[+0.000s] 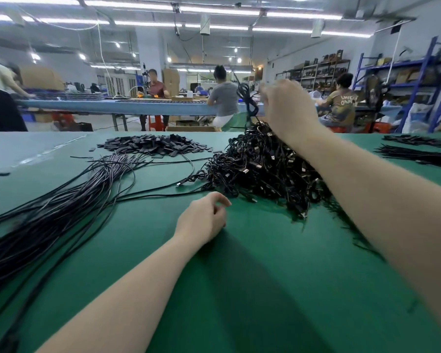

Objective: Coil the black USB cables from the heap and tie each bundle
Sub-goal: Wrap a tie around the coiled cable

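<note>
Far left, a long sheaf of loose black USB cables (49, 212) lies diagonal on the green felt-covered table (239, 289); L hand (204, 220) rests on bare felt, fingers loosely curled, holding nothing. Just right, the tangled heap of coiled black cable bundles (260, 169). R hand (288, 108), arm outstretched above the heap, appears to pinch a dangling black coiled cable bundle (247, 100) — grip blurred.

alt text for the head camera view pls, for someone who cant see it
The right hand lifts a coiled black cable above a heap of black USB cables on a green table. The left hand rests loosely curled on the table, with long loose cables further left.
</note>
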Demonstrator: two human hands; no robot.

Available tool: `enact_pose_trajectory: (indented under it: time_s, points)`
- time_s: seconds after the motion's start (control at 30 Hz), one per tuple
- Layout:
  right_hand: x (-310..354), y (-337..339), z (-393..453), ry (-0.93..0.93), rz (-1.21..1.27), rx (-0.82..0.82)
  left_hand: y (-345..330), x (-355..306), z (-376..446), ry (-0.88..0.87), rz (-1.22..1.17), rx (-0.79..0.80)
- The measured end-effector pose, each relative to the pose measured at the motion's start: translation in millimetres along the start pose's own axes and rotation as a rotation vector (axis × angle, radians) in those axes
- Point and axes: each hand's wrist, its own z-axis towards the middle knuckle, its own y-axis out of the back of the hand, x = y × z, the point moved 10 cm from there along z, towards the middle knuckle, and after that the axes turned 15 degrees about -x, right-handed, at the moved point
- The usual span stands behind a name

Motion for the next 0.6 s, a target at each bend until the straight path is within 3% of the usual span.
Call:
enact_pose_trajectory:
  time_s: [0.1,0.23,0.33,0.5,0.6]
  points:
    - [-19,-57,-18,-0.176,-0.058,0.488,2,1,-2,0.015,0.030,0.008]
    - [35,-95,-129,-0.160,0.134,0.681,11,-3,-2,0.011,0.026,-0.096]
    - [56,-91,-200,-0.169,0.164,0.612,19,0,-6,0.026,0.140,-0.178]
    - [51,-90,-201,-0.225,0.254,0.539,14,0,2,-0.051,0.357,0.064]
    - [52,-88,-201,-0.232,0.288,0.517,67,34,19,-0.096,0.610,0.101]
